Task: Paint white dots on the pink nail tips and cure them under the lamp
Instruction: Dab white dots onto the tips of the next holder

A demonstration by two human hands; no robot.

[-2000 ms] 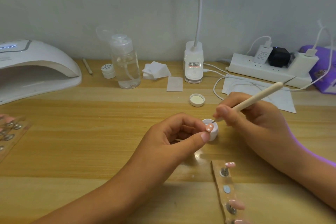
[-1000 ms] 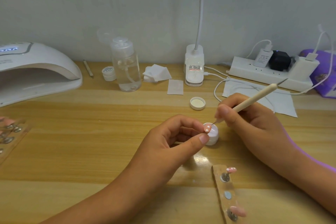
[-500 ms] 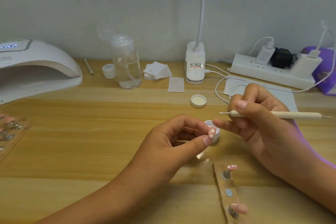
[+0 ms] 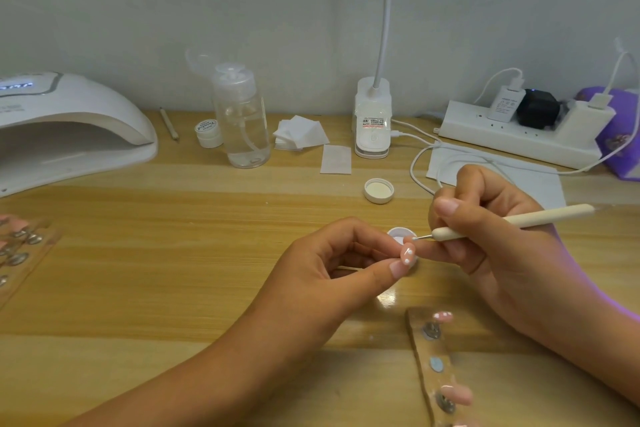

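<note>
Bench (image 4: 173, 253): pale wood, with a grey wall behind.
Curing lamp (image 4: 69, 125): far left, its mouth facing the near side.
Left hand (image 4: 311, 274): fingers (image 4: 346, 229) curled, pinching the pink nail tip above the bench's middle.
Pink nail tip (image 4: 407, 254): long axis runs near to far, leaning slightly right. The painted face is up and carries white dots. It sits just near of the gel pot (image 4: 398, 234).
Holder strip (image 4: 420, 340): near right, lying near to far.
Dotting tool (image 4: 502, 222): long axis runs left to right, with the metal point at the left, at the tip's far end. Whether they touch cannot be told.
Right hand (image 4: 502, 253): fingers (image 4: 446, 208) clasped round the tool.
</note>
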